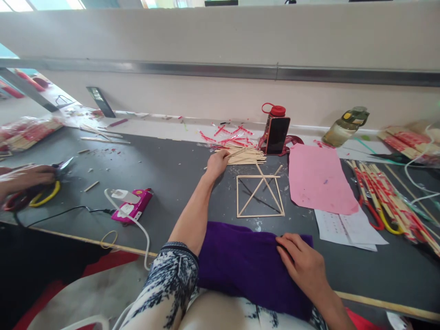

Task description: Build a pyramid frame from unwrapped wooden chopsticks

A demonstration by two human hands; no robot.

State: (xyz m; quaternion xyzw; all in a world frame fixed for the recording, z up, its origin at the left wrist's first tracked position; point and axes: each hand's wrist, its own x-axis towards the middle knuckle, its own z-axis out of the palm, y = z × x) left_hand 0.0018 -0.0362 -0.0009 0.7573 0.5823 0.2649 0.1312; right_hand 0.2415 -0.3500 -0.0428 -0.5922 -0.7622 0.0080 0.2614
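Observation:
My left hand [217, 163] reaches to the pile of thin wooden sticks [245, 156] at the back of the table. Its fingers are closed on one wooden stick [237, 152], whose other end pokes out behind the hand. My right hand [304, 260] rests on a folded purple cloth [247, 266] at the table's front edge, fingers loosely bent and holding nothing. Between the hands and the wall stands a frame of wooden sticks [260, 215], a square base with slanted sticks crossing above it.
Pink paper [319, 178] overlaps white sheets [350, 229]. Scissors [374, 215] lie beside wrapped chopstick bundles [388, 197]. A phone [277, 135] leans on a red bottle [277, 111]; another bottle [345, 126] tilts farther right. A pink box [134, 208] trails cables. A co-worker's hand [29, 178] holds scissors [46, 195].

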